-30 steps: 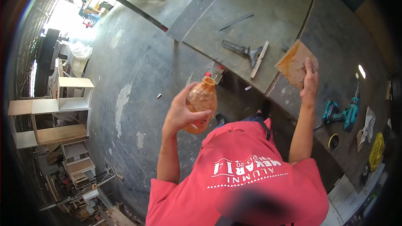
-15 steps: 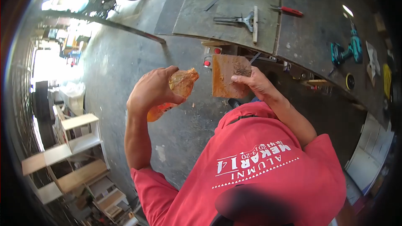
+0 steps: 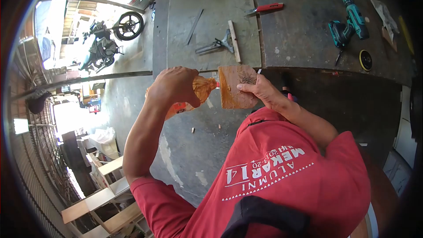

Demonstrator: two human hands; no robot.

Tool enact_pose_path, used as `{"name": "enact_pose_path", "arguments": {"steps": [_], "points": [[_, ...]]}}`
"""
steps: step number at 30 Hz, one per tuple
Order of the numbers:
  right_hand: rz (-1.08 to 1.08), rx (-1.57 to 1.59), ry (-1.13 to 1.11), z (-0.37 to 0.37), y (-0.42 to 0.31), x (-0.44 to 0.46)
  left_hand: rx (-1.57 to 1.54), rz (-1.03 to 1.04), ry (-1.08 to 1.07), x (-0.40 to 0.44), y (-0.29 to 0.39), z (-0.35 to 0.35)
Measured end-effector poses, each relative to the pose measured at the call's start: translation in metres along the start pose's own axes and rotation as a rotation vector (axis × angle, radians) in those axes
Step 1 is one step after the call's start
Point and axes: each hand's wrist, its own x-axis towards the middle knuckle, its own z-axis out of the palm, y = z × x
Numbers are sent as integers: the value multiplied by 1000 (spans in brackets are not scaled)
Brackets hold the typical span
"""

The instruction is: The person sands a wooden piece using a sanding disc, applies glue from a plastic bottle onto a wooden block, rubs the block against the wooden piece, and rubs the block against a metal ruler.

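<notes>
My left hand [image 3: 172, 87] is wrapped round a clear plastic bottle [image 3: 202, 90] with orange-brown stuff inside, tilted with its neck pointing right. The bottle's mouth is close beside the left edge of a flat, squarish brown piece [image 3: 231, 89]; whether they touch I cannot tell. My right hand [image 3: 268, 92] grips this piece at its right side, thumb on top. An orange-brown smear runs along the piece's left edge, and dark marks show near my thumb.
Ahead, a dark worktable [image 3: 291, 39] bears a clamp-like metal tool [image 3: 220, 45], a wooden strip [image 3: 234, 41], a thin dark strip [image 3: 194, 26], a red-handled knife [image 3: 269, 7] and a teal drill [image 3: 352, 17]. A motorcycle [image 3: 103, 46] is at upper left, shelving [image 3: 101, 196] at lower left.
The view has turned and shifted toward the table. My right hand has brought the flat piece left toward the bottle, and my left hand has tipped the bottle from upright to slanting right.
</notes>
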Motion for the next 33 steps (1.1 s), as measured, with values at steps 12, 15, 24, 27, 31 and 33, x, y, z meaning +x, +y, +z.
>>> {"name": "enact_pose_path", "arguments": {"steps": [12,15,24,27,31,33], "points": [[12,198,-20,-58,-28,26,138,-151,-290,79,54,-91],[5,191,-43,-60,-34,30,141,-161,-328,90,59,-101],[16,234,4,-60,-36,36,143,-162,-379,94,57,-97],[-12,177,-6,-57,-26,40,133,-182,-420,97,44,-89],[9,228,-68,-55,-25,41,81,-216,-470,100,27,-78],[26,240,-86,-52,-21,41,63,-245,-496,96,23,-71]]}}
